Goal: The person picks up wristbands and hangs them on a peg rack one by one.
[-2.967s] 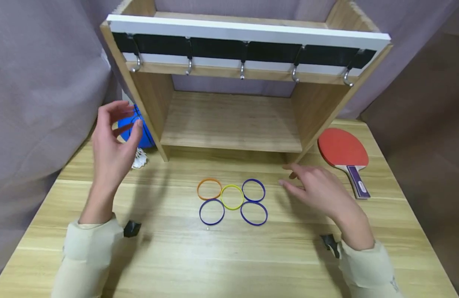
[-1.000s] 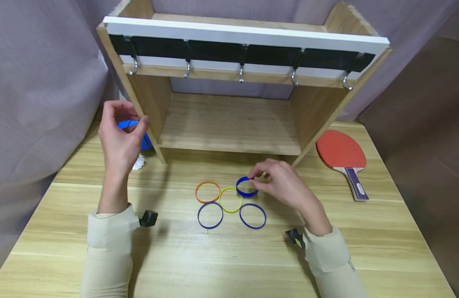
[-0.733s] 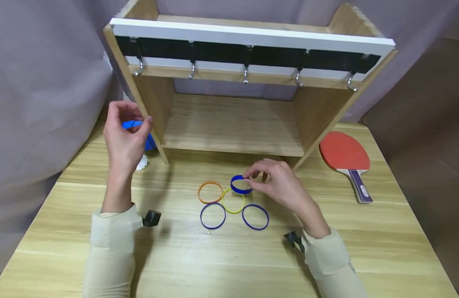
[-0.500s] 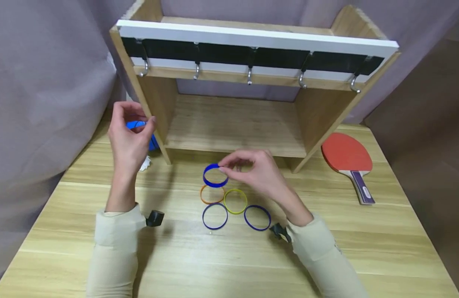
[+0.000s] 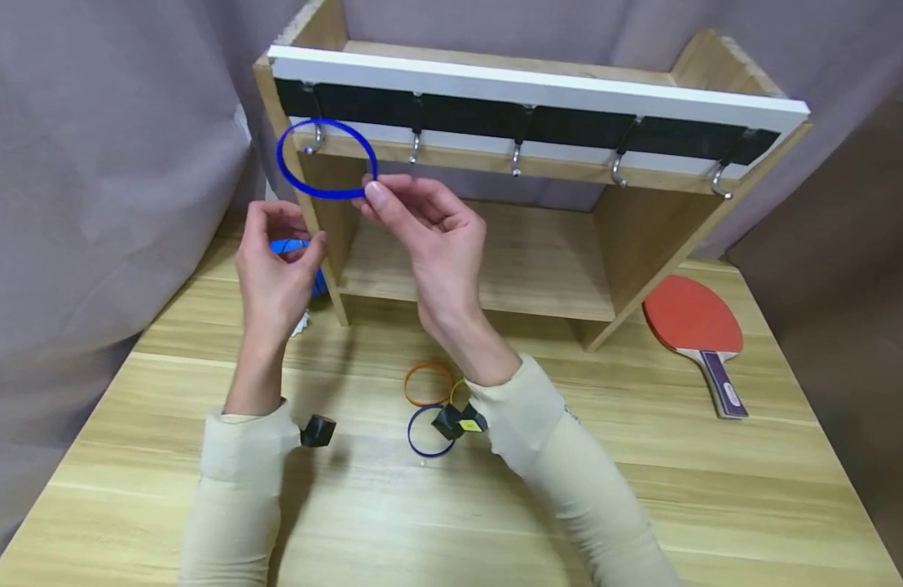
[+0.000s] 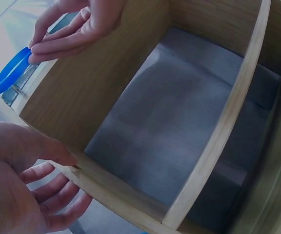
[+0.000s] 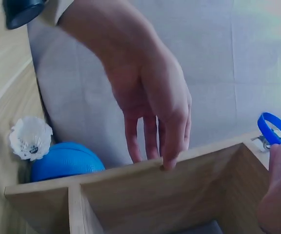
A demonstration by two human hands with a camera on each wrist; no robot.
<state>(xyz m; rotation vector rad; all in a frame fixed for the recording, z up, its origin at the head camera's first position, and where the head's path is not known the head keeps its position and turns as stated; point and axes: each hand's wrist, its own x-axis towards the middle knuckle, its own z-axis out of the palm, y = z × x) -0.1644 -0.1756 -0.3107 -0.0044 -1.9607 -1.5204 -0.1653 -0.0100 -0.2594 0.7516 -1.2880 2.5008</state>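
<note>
My right hand [image 5: 444, 253] pinches a blue ring [image 5: 327, 194] between thumb and fingers, in front of the leftmost metal hook [image 5: 318, 137] on the wooden rack [image 5: 547, 253]. The head view shows the hook within the ring's outline; whether it passes through, I cannot tell. My left hand [image 5: 268, 285] grips the edge of the rack's left side panel [image 6: 106, 187], thumb on the inner side and fingers outside. On the table lie an orange ring [image 5: 405, 383] and a dark blue ring [image 5: 409, 430]. A yellow ring [image 5: 454, 395] is mostly hidden by the right sleeve.
Several more hooks [image 5: 517, 159] line the white and black rail to the right. A red table tennis bat [image 5: 693, 314] lies right of the rack. Left of it are a blue ball [image 7: 67, 163] and a white shuttlecock [image 7: 30, 139]. Curtains [image 5: 129, 163] surround the table.
My right hand picked up the blue ring from beside the yellow one and raised it leftward to the leftmost hook. My left hand came to the rack's side panel and stays there.
</note>
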